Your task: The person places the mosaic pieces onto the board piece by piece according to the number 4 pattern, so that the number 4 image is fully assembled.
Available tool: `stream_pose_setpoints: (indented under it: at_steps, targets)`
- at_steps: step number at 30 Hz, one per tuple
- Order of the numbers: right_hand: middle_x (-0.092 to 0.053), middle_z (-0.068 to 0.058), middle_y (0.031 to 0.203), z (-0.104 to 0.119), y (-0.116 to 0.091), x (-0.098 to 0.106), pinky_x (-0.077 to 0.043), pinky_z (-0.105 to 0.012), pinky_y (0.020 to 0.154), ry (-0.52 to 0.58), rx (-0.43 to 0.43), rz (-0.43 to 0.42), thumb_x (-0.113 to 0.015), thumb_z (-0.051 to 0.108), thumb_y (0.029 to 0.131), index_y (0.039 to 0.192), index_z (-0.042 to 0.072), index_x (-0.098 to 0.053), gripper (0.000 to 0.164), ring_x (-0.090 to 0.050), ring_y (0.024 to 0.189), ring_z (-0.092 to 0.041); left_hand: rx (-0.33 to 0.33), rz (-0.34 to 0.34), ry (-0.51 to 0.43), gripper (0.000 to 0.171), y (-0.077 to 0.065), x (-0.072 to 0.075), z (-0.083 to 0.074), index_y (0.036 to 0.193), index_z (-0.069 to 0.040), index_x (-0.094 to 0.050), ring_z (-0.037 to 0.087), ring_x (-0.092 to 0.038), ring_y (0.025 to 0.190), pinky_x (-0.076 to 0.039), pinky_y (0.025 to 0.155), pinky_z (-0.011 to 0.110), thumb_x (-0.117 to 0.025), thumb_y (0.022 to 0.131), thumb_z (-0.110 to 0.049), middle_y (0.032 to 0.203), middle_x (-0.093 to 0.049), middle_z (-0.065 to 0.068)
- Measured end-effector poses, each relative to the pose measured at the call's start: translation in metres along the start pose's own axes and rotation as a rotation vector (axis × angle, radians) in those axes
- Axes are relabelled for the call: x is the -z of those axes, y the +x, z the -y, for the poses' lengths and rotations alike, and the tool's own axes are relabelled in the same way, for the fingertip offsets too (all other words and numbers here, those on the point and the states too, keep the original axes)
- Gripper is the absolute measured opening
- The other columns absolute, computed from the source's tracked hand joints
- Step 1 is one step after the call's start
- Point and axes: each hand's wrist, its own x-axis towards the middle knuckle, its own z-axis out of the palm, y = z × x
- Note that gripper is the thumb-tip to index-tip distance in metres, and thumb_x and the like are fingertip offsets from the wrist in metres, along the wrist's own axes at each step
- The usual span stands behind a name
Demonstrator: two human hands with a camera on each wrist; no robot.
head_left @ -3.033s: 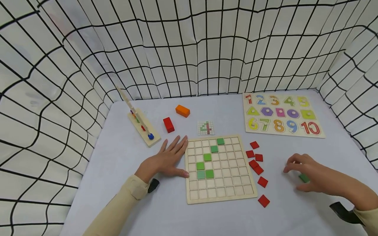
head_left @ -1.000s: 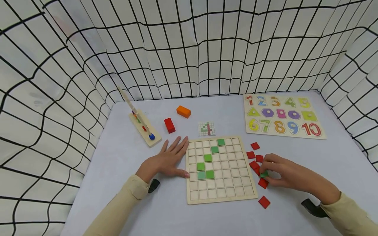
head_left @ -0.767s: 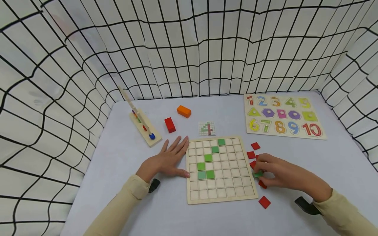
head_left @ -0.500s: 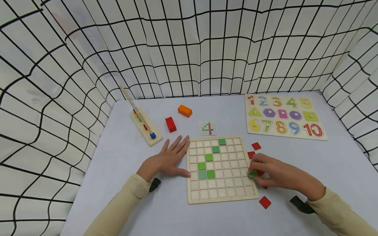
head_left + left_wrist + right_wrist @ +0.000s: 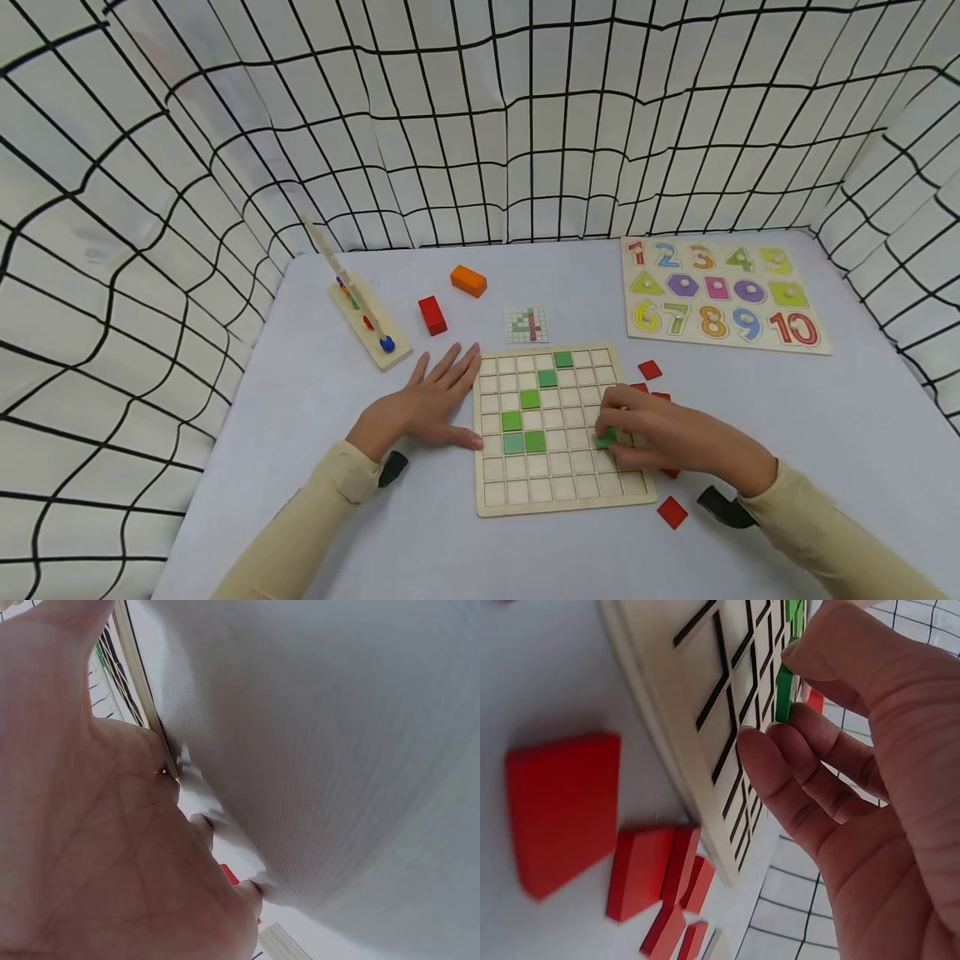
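Observation:
A green square tile (image 5: 784, 694) is pinched between the thumb and fingers of my right hand (image 5: 660, 429), over the right side of the wooden grid board (image 5: 525, 495). Several green tiles (image 5: 530, 398) sit in the board's squares, in a slanting line with one more at its lower end. My left hand (image 5: 427, 408) rests on the table with fingers spread, its fingertips and thumb at the board's left edge. Red square tiles (image 5: 672, 512) lie right of the board, some partly hidden by my right hand. Behind the board lies a small pattern card (image 5: 527, 325) showing a 4.
A number and shape puzzle board (image 5: 716, 296) lies at the back right. Red (image 5: 432, 316) and orange blocks (image 5: 468, 281) stand at the back, near a wooden stand (image 5: 371, 325) with coloured pieces. Black netting (image 5: 506, 133) over white cloth surrounds the table.
My right hand has picked up the green tile from the table at the right and carried it left, past the red tiles, to above the board. My left hand has stayed put.

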Motion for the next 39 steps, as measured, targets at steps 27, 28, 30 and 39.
stream_pose_setpoints:
  at_steps: [27,28,30,39]
  targets:
    - [-0.061,0.002,0.096,0.022,0.061,-0.020,-0.055,-0.017,0.078,0.126,-0.116,0.175,-0.080,0.017,0.098,0.096,0.011,-0.081,0.006,-0.053,0.092,-0.006,0.002,0.006,0.026,0.129,-0.003,0.003,0.000,0.173,-0.012,0.005,0.033,0.016,0.170,0.010,0.133,0.068,-0.069,0.089,-0.076,0.183,0.013,0.003]
    - [-0.061,0.002,0.095,0.023,0.061,-0.020,-0.055,-0.017,0.078,0.125,-0.116,0.172,-0.081,0.016,0.097,0.095,0.011,-0.081,0.005,-0.053,0.091,-0.007,0.002,0.006,0.027,0.129,-0.003,0.003,0.000,0.173,-0.012,0.005,0.033,0.016,0.170,0.010,0.133,0.068,-0.069,0.090,-0.076,0.183,0.014,0.003]
    - [-0.061,0.001,0.094,0.024,0.062,-0.020,-0.055,-0.017,0.076,0.125,-0.112,0.165,-0.081,0.014,0.097,0.094,0.011,-0.081,0.004,-0.053,0.090,-0.007,0.003,0.005,0.030,0.129,-0.003,0.004,0.001,0.173,-0.013,0.006,0.033,0.016,0.170,0.010,0.133,0.068,-0.069,0.089,-0.076,0.183,0.014,0.002]
    - [-0.064,0.000,0.104,0.020,0.054,-0.016,-0.057,-0.019,0.079,0.161,-0.113,0.202,-0.082,0.009,0.094,0.101,0.011,-0.080,0.008,-0.058,0.091,-0.009,0.007,0.013,0.008,0.131,0.000,0.001,0.002,0.173,-0.014,0.008,0.032,0.018,0.169,0.011,0.133,0.067,-0.069,0.088,-0.078,0.183,0.015,0.002]
